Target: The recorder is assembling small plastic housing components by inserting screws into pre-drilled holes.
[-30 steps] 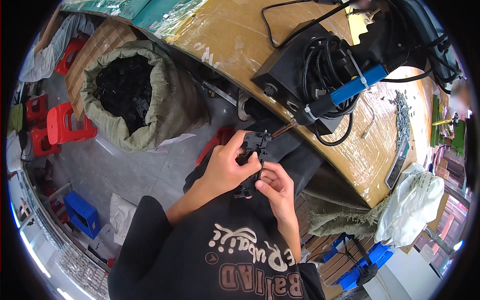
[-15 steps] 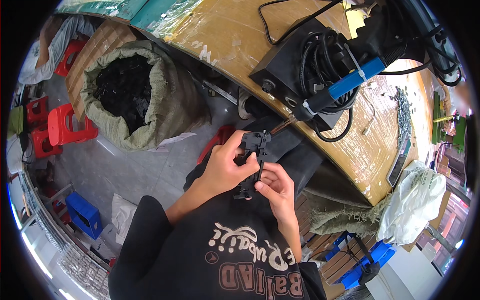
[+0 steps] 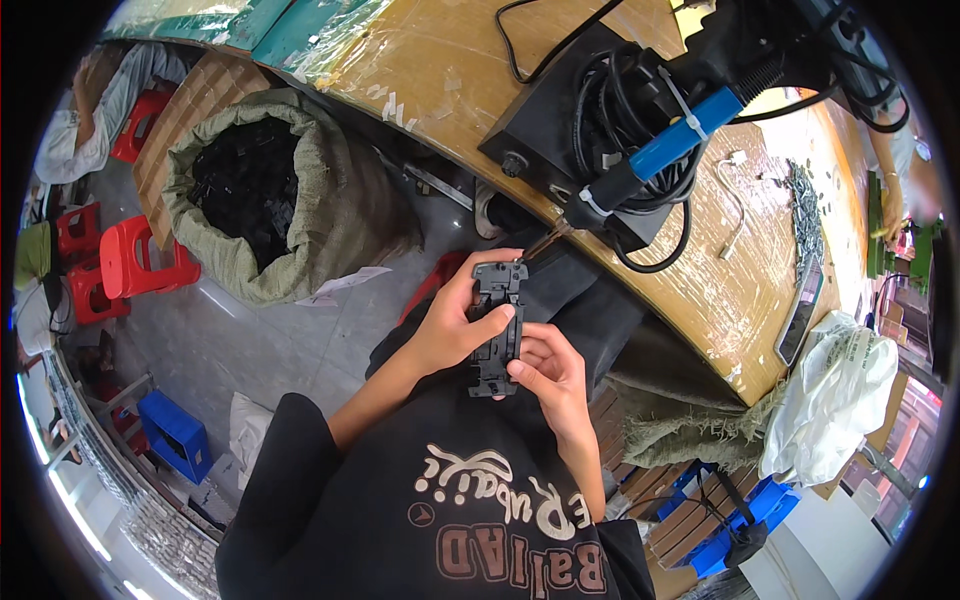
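Note:
Above my lap, both hands hold a black moulded plastic part (image 3: 492, 345), long and narrow with clips and notches. My left hand (image 3: 450, 325) is closed round its left side, the thumb pressed on its face. Lower down, my right hand (image 3: 552, 378) pinches the right edge between thumb and bent fingers. Just beyond the part's upper end is the metal tip of a blue-handled soldering iron or electric driver (image 3: 680, 150), fixed at the table edge. Whether tip and part touch, I cannot tell.
A woven sack (image 3: 345, 210) full of black parts stands at the left. On the wooden table (image 3: 440, 90) sit a black box (image 3: 540, 140) with coiled cables, a phone (image 3: 800, 315) and small metal pieces (image 3: 806, 215). Red stools (image 3: 145, 262) and a person (image 3: 115, 95) are at far left.
The black part has turned so its broad face shows more, and my left thumb now lies on it. A slim black strip seen beside the thumb now sits flush along the part. The view has shifted slightly.

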The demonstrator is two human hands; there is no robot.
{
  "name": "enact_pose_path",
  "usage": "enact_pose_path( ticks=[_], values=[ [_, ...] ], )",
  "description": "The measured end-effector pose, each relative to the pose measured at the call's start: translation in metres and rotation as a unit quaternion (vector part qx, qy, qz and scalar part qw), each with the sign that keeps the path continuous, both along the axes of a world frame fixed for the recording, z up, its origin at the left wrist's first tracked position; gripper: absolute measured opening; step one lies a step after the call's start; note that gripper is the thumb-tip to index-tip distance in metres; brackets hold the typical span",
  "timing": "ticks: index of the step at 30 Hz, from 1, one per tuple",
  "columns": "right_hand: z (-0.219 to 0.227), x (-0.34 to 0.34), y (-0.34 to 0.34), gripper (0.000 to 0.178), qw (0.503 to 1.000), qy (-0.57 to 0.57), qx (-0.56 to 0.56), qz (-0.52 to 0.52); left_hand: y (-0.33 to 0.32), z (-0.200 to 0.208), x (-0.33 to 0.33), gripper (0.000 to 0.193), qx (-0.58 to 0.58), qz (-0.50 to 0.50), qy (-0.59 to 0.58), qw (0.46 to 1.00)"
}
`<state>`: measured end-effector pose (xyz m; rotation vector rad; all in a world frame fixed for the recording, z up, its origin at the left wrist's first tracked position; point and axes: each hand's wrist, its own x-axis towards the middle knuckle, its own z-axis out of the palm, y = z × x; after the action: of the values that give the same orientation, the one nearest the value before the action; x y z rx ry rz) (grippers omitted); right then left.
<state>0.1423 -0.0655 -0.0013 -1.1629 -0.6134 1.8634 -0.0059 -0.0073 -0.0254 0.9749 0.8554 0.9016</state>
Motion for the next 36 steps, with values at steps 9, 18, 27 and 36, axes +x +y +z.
enact_pose_path(
  ticks=[9, 18, 27, 36],
  values=[
    [-0.012, 0.033, -0.018, 0.029, 0.999, -0.007, -0.030, -0.019, -0.010, -0.014, 0.028, 0.051, -0.023, -0.069, 0.009, 0.997],
    [-0.043, 0.125, -0.113, 0.027, 0.848, -0.312, 0.061, -0.425, 0.027, -0.028, -0.083, 0.022, -0.013, 0.211, 0.386, 0.898],
    [-0.088, 0.264, -0.209, 0.038, 0.482, -0.442, 0.010, -0.756, 0.136, -0.124, -0.292, 0.028, 0.084, 0.223, 0.632, 0.737],
    [-0.094, 0.269, -0.196, 0.030, 0.601, -0.483, -0.061, -0.634, 0.192, -0.230, -0.371, 0.045, 0.095, 0.104, 0.556, 0.819]
  ],
)
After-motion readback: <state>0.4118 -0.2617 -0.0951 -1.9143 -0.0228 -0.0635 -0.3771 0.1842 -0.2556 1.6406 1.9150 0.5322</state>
